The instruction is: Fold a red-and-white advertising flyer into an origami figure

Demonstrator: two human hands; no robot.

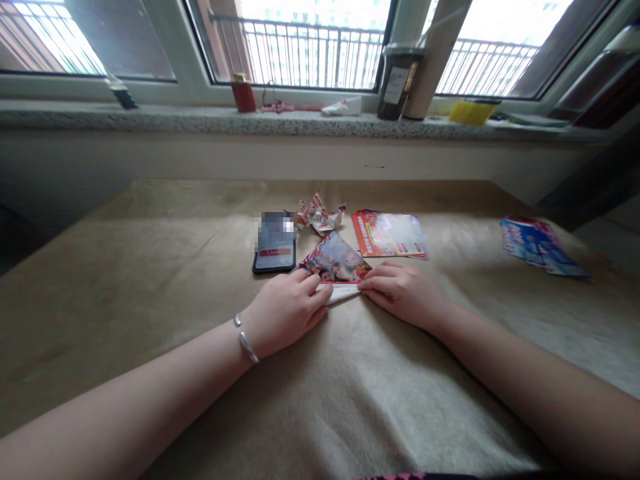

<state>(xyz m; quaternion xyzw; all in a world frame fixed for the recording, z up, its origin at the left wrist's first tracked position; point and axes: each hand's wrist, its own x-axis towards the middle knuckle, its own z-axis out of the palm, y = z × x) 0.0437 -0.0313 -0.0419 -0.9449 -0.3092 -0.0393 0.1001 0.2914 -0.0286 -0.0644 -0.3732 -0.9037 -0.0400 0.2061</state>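
the left hand (290, 307), on my remote feed, bends its fingers over the left corner of a glossy folded sheet (337, 260), triangular with a white lower strip; the right hand (405, 293) bunches its fingers on the right corner. whether either pinches or merely presses, i cannot tell. the sheet lies on a creased tan table covering (200, 253). around it i count one smooth phone (274, 259) to its left, one spiky paper piece (325, 219) beyond, and two leaflet stacks to its right, orange (390, 235) nearer, blue (540, 248) farther.
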